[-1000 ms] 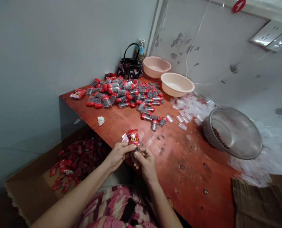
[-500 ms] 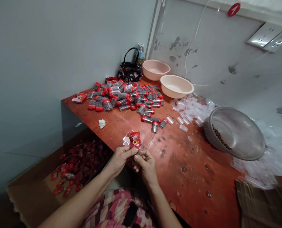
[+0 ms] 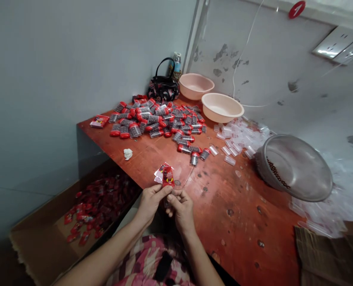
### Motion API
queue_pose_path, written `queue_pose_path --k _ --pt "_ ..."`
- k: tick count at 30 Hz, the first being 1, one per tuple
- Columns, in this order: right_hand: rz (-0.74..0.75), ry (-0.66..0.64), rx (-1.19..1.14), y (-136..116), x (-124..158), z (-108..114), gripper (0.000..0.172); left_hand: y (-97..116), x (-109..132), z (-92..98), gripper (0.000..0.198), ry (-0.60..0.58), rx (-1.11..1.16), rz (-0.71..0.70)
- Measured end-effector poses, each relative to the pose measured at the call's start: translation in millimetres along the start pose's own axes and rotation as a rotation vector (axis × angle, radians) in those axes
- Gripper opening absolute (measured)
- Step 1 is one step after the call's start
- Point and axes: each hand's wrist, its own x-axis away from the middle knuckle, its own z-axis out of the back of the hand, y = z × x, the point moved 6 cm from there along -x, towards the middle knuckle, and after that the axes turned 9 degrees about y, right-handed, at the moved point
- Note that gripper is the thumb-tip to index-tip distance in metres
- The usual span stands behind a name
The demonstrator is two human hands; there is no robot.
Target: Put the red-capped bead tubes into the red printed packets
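My left hand (image 3: 150, 201) is closed, thumb and finger pinching the lower end of a small red printed packet (image 3: 168, 176). The packet stands up above my fingertips, over the near edge of the table. Right beside it, my right hand (image 3: 181, 207) is also closed, its fingers curled at the packet's lower end. A small dark shape shows between the hands, and I cannot make out what it is. Just behind the held packet lies another packet with a pinkish-white side (image 3: 159, 174).
Clear tubes with red caps and dark contents (image 3: 155, 119) are heaped on the red table (image 3: 218, 222). Pink (image 3: 195, 95) and cream basins (image 3: 220, 115), a bag (image 3: 163, 91), empty clear tubes (image 3: 242, 135) and a grey bowl (image 3: 295, 167) stand behind. Lower left, a cardboard box (image 3: 36, 246) holds red packets.
The red packet between my hands has turned and now looks narrower. Both hands stay almost in place, and the view has shifted slightly.
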Motion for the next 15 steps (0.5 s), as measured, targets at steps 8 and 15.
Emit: queue_pose_path --k 8,15 --pt "0.204 0.011 0.178 -18 7 2 0.013 4 0 -12.4 0.02 -0.098 0.184 0.094" --pt "-0.034 -0.031 -0.174 1 0 -1 0.017 1 11 -21.5 0.025 -0.33 0.197 0.176"
